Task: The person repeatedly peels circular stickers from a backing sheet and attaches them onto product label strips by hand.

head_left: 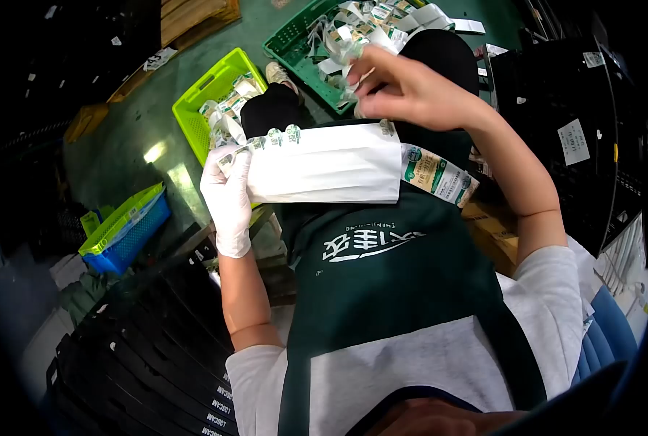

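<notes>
My left hand (228,196), in a white glove, is closed on the left end of a white paper sheet (324,167) held across my lap. Several small round green-and-white stickers (276,136) sit along the sheet's upper left edge. My bare right hand (407,91) is raised above the sheet's right end, its fingers curled in towards the thumb. Something pale and translucent shows by those fingertips, too unclear to name. Against my apron, just right of the sheet, lies a printed packet (439,174) with a green and tan label.
A dark green crate (295,54) full of packets stands ahead, beside a lime-green crate (182,116) also holding packets. Stacked lime and blue baskets (124,229) are on the left. Black crates (150,349) fill the lower left, and a wooden pallet (193,22) is at the top.
</notes>
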Motion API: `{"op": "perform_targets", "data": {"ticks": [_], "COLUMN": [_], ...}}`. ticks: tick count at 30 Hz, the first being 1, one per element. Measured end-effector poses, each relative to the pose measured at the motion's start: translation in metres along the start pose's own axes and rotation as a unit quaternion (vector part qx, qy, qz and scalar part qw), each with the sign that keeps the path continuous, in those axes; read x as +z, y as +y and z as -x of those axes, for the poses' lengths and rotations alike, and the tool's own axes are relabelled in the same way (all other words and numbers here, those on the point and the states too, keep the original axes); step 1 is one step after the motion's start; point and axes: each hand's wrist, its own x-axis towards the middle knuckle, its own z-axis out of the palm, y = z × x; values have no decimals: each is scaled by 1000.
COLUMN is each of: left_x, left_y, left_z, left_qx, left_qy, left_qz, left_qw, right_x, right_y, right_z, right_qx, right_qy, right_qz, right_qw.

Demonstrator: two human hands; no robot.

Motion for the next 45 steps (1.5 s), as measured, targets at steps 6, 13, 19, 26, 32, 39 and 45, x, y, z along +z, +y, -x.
{"op": "perform_targets", "data": {"ticks": [6,13,19,26,32,39,45], "left_x": [-1,-13,-10,-14,0,-13,64], "left_y": [-11,20,94,108,99,-55,-136], "left_z": [-4,23,51,59,72,25,42], "left_qx": [-21,104,454,439,385,-132,-382], "left_qy": [40,111,-209,-252,-16,9,-98], "left_qz": [-26,-151,80,161,277,156,414], "left_qw": [999,977,862,847,880,979,820], "right_x": [12,-13,-10,5,32,63,72], "right_y": [-16,1,11,15,33,73,100], "right_z": [11,14,12,11,-10,-32,-32], "right_qx": [-107,-61,-98,-74,-10,198,319], "right_qy": [39,202,265,223,160,124,163], "right_qz": [144,-272,-169,-195,-201,-164,-312], "right_qw": [983,939,944,952,966,958,880]}}
